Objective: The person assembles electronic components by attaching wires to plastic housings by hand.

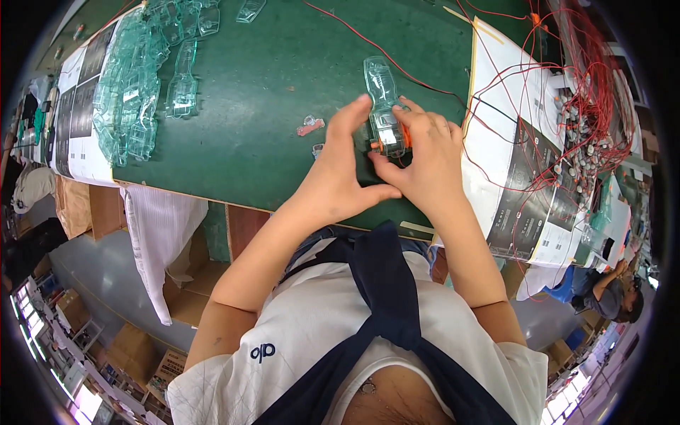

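Observation:
A clear plastic shell (383, 95) with a narrowed waist lies lengthwise before me on the green table, its narrower end pointing away. Orange and black parts (389, 145) show at its near end. My right hand (428, 152) is closed around that end from the right, with its thumb at the near edge and its fingertips along the far right side. My left hand (338, 159) is just left of the shell, its thumb stretched out and apart from its fingers. The left fingertips come close to the shell's side; whether they touch it I cannot tell.
Many clear greenish shells (131, 88) are piled at the left, with a separate one (184, 81) beside them. A tangle of red wires (591, 85) with small metal-coloured ends covers printed sheets at the right. Small pinkish scraps (309, 127) lie beyond my left hand.

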Available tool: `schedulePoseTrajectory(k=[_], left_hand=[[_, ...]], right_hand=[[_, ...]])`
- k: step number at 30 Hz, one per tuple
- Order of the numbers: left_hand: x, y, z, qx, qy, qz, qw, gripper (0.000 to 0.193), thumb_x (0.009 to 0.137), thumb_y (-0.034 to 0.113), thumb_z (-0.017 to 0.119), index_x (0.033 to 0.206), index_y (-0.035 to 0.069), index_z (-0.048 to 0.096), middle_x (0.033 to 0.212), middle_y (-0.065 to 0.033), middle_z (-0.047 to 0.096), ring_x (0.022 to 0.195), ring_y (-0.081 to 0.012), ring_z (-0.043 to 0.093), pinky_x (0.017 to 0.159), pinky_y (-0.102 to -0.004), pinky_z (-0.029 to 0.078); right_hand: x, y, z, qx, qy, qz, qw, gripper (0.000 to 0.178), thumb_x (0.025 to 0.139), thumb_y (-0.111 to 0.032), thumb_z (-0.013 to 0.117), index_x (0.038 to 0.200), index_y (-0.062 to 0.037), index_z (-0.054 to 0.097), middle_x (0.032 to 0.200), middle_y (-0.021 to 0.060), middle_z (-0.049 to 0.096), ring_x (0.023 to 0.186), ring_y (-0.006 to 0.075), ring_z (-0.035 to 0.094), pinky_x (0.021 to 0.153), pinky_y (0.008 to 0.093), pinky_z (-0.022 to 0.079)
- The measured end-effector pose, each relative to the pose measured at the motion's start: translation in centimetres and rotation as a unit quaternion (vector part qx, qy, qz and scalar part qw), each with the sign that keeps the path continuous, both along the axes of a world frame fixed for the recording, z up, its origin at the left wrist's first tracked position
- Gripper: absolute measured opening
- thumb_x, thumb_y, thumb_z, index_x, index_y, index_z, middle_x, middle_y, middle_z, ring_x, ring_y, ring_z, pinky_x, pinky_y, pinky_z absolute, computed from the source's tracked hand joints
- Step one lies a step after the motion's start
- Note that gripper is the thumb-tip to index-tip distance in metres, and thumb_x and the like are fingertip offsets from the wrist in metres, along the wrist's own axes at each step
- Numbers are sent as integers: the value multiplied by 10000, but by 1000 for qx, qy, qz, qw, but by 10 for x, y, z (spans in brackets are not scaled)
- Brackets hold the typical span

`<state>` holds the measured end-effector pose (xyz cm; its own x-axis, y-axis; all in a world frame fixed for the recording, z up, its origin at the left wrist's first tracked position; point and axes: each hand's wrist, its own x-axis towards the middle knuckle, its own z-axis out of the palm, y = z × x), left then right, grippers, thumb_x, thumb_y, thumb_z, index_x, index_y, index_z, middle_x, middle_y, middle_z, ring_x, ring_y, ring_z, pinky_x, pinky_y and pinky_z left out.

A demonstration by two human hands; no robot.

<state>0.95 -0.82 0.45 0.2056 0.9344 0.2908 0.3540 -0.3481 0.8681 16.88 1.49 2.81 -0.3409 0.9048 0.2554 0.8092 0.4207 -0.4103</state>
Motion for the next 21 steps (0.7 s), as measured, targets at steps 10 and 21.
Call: schedulePoseTrajectory(k=[10,21], left_hand=[[-16,-16,37,-332,-257,7,908,613,711,47,780,1256,-46,516,1060,-147,645,845,-225,611,800,-308,499],[-45,126,91,-148,-292,-79,942,392,843,37,675,1220,-7,577,1120,-127,688,935,-188,658,882,-294,511]], right_hand=[[1,-8,35,-177,372,88,907,808,664,-235,828,1368,-46,479,1261,109,604,967,250,562,935,379,397],[13,38,30,-139,285,48,947,540,826,-120,667,1342,-54,522,1025,80,644,858,237,573,820,342,439]])
